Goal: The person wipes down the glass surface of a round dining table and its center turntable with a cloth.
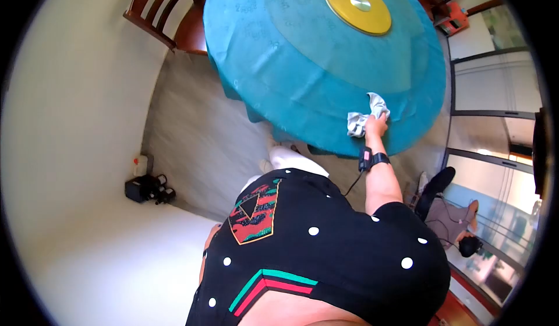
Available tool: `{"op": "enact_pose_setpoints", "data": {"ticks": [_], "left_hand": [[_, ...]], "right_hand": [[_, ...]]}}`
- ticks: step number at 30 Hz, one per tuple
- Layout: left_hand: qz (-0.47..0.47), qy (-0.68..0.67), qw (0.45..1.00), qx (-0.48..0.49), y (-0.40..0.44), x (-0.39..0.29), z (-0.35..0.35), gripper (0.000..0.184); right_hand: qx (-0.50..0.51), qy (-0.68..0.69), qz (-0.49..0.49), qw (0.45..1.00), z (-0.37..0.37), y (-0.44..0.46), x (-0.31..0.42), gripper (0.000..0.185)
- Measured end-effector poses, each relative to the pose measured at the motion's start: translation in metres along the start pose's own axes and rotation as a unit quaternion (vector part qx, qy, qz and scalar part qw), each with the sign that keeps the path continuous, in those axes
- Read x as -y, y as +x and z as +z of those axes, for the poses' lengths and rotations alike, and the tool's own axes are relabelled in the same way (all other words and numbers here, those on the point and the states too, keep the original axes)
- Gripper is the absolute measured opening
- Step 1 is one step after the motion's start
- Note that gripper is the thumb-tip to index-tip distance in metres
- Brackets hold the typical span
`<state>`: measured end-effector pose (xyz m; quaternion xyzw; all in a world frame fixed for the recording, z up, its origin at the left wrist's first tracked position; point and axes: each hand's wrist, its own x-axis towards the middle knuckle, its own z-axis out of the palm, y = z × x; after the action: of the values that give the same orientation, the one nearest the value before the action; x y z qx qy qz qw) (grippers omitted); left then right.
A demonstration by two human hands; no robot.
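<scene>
My right hand (pixel 375 126) is closed on a crumpled grey-and-white cloth (pixel 357 123), near the front edge of a round table with a blue-green tablecloth (pixel 303 93). Parts of the cloth stick out on both sides of my fingers and rest against the tablecloth. A black strap with a small device and a cable is on my right wrist. Of my left arm, only a sliver shows beside my black dotted shirt, with my left hand (pixel 212 233) mostly hidden and its fingers not readable.
A yellow turntable (pixel 358 8) sits at the table's centre. A wooden chair (pixel 174 17) stands at the left by the white wall. Black equipment (pixel 148 189) lies on the floor. Another person (pixel 451 218) is at the right by the glass doors (pixel 492 87).
</scene>
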<state>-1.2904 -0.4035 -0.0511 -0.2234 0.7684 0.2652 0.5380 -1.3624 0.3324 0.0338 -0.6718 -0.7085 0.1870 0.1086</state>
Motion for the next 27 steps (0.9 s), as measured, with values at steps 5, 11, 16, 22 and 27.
{"op": "enact_pose_setpoints", "data": {"ticks": [5,11,16,22,27], "left_hand": [[0.020,0.081,0.991,-0.107,0.001,-0.113,-0.070,0.058],[0.106,0.063,0.988,-0.093,0.014,-0.237,-0.132,0.056],[0.149,0.095,0.981,-0.074,0.026,-0.298,-0.179,0.054],[0.101,0.174,0.980,0.004,0.082,-0.302,-0.266,0.063],[0.078,0.203,0.976,-0.002,0.098,-0.310,-0.345,0.066]], "right_hand": [[0.061,0.021,-0.212,0.975,0.065,-0.072,0.081,0.054],[0.359,0.027,-0.502,0.786,0.088,-0.154,0.176,0.048],[0.305,0.189,-0.432,0.827,0.088,-0.128,0.184,0.040],[0.056,0.218,-0.158,0.962,0.061,-0.121,0.117,0.042],[0.015,0.173,-0.030,0.984,0.113,-0.160,0.135,0.047]]}}
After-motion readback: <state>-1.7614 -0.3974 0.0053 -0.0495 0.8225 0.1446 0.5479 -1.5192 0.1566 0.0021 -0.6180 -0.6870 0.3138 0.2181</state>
